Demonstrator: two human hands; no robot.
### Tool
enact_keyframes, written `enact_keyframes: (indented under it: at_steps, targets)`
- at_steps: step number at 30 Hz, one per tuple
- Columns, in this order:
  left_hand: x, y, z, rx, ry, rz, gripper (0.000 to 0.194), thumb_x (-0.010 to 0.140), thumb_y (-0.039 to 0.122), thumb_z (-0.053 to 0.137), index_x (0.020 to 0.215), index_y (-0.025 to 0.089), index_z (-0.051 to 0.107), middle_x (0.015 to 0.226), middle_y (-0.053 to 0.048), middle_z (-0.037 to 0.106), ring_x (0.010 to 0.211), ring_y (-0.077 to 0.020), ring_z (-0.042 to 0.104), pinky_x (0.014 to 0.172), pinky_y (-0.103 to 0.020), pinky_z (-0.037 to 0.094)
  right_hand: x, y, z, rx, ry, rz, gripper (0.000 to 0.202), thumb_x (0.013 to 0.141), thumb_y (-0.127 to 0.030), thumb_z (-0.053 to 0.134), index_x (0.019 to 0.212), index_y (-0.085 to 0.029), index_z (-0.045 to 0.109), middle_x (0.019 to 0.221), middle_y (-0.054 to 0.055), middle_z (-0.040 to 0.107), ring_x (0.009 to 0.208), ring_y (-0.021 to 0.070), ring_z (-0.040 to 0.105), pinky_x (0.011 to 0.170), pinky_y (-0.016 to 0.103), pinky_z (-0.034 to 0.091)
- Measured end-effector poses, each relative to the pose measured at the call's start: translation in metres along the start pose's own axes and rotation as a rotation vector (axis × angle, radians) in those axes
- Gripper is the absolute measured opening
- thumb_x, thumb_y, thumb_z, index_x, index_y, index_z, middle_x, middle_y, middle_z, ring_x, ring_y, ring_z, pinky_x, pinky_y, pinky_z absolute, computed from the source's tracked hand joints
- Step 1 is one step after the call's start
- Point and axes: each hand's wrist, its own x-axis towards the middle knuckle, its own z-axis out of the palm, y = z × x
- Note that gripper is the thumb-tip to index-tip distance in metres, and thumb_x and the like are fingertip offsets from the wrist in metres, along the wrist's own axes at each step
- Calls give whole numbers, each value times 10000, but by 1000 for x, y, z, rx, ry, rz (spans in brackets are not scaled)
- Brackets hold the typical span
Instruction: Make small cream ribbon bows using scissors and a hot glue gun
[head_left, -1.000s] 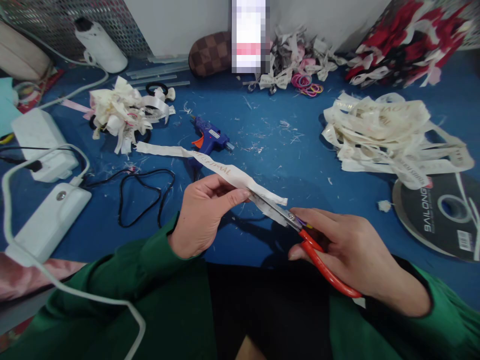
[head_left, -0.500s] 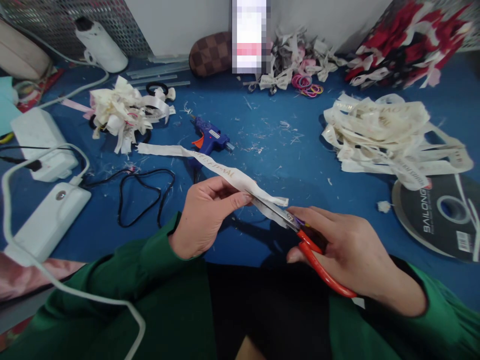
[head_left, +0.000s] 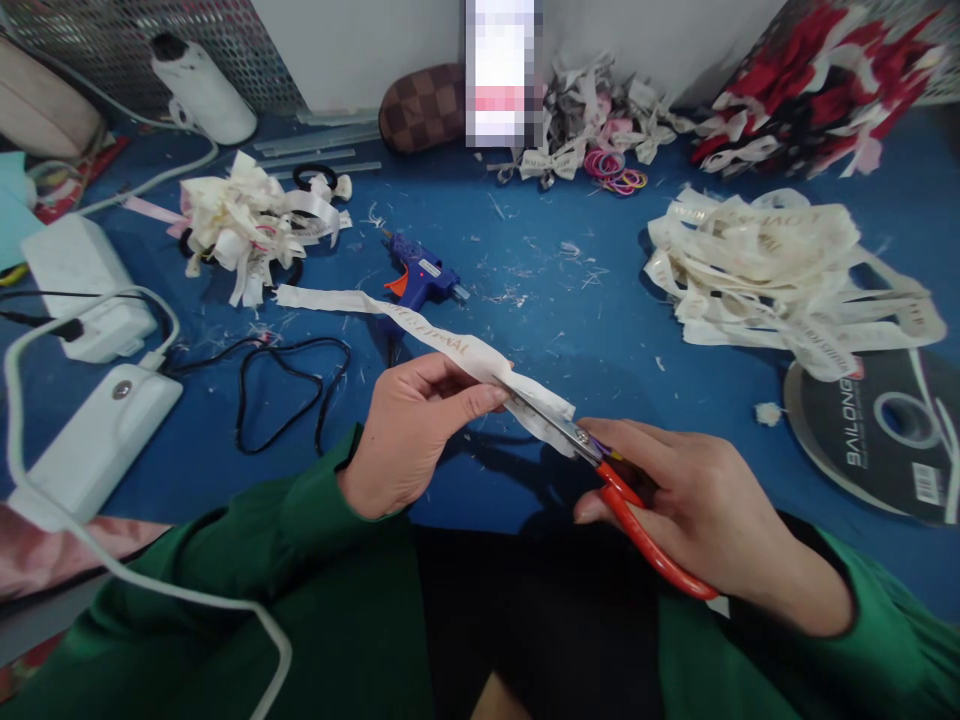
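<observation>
"Which step is this?"

"Scissor work on a ribbon [head_left: 450, 345], I'd say. The scissors [head_left: 634, 515] have their blades lying lengthwise along its near end, with white cloth showing on both sides of the metal. Whether they're cutting or just gripping, I can't tell."

"Where's the ribbon, exactly?"

"Take the glue gun [head_left: 424, 275] as your mark. The ribbon's far end is to the left of it, the middle crosses in front of its handle, and the near end is to the right and closer to the wearer. I can't say whether ribbon and gun touch."

"And the hands?"

"The left hand [head_left: 409, 430], on the wearer's side of the glue gun, has thumb and fingers together, clamped on the ribbon right by the blade tips. The right hand [head_left: 697, 505], further right of the gun, is closed around the red handles. The blades look nearly together."

"What does the next move call for?"

"A firm left pinch, I'd judge, with the thumb kept clear of those tips, and the blades held in line with the strip."

"Anything else nearby?"

"More ribbon in a heap [head_left: 765, 265] right of the glue gun, and a pile of bows [head_left: 244, 225] left of it, all on the blue counter [head_left: 570, 340]."
</observation>
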Motion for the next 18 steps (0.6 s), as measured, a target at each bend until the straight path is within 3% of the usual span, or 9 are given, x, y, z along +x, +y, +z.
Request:
enact_keyframes:
  at_steps: [10,18]
  targets:
    - [0,7,1,-77,12,-8,163,859,339,766,889,195,837,891,-56,792,803,-176,716,761,-277,604,-1,3,-2,-28,-6,-3,473,938,-606,608,1167,-194,643,912,80,759,603,180,678,537,281,452]
    - [2,5,1,-38,88,21,103,726,210,878,816,213,828,838,-24,793,774,-164,719,759,-279,610,-1,3,-2,-67,28,-3,489,937,-616,601,1164,-187,657,826,61,740,538,161,630,502,271,426]
